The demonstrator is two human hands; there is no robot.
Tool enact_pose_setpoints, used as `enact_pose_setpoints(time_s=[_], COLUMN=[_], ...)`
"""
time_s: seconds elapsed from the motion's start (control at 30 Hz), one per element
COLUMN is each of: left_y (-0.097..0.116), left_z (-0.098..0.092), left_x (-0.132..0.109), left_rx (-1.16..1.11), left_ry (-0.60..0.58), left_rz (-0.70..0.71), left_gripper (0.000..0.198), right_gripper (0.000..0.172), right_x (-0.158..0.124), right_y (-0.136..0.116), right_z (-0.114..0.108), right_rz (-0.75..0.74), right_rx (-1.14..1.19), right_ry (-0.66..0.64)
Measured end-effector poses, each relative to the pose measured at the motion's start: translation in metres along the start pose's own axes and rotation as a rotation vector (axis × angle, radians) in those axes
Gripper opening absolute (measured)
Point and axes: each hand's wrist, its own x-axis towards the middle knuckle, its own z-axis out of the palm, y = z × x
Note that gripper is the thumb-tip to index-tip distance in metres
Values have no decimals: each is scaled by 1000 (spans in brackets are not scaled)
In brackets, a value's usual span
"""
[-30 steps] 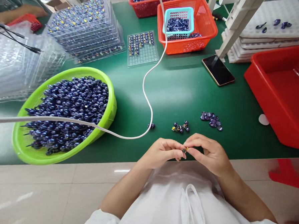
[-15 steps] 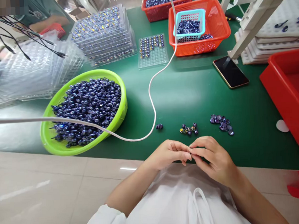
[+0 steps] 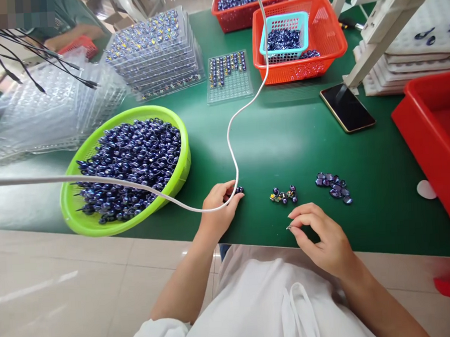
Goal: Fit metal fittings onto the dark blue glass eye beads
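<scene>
My left hand (image 3: 219, 207) reaches over the green table, its thumb and curled fingers closed around a small cluster of shiny dark blue beads (image 3: 240, 190). The fingers partly hide these beads. My right hand (image 3: 322, 239), near the table's front edge, pinches a tiny metallic piece (image 3: 289, 228) between thumb and index finger. Its exact kind is too small to make out. Just beyond that hand lies a group of dark round beads with gold-coloured parts (image 3: 284, 195). Flat dark blue oval pieces (image 3: 335, 187) are spread farther right.
A lime green basket (image 3: 186, 155) full of dark blue pieces stands left. A white cable (image 3: 229, 138) crosses the table and passes over my left hand. Behind are a part-filled clear tray (image 3: 230, 93), stacked trays (image 3: 159, 56), red baskets (image 3: 299, 71) and a phone (image 3: 347, 108). A red bin (image 3: 427, 143) stands right.
My hands were together at the table edge and have parted. My left hand has moved left and forward to the small beads; my right stays near its place, a tiny piece now visible in its pinch.
</scene>
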Motion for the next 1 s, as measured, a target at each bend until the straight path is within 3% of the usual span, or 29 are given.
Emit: enact_pose_setpoints(time_s=[0.1,0.4,0.63,0.7,0.87,1.0], left_y=[2,3,19,28,51,64], left_z=[1,3,-2,2,27,43], left_x=[1,-2,-14,-20,-28,-27], left_rx=[11,70,-145,-357,-1011,-1153], left_ry=[-24,-22,10,-31,-292,-256], left_rz=[-1,49,91,-1,-393,-480], left_gripper=[16,18,21,22,32,31], right_gripper=[13,12,11,10,7,11], right_x=[0,-1,0,0,3,3], right_y=[-1,-7,-8,-7,-13,-19], right_z=[2,2,-2,-1,10,16], right_rz=[6,140,257,305,313,236], right_rx=[7,88,163,224,427,425], right_ry=[-7,-32,-12,14,34,96])
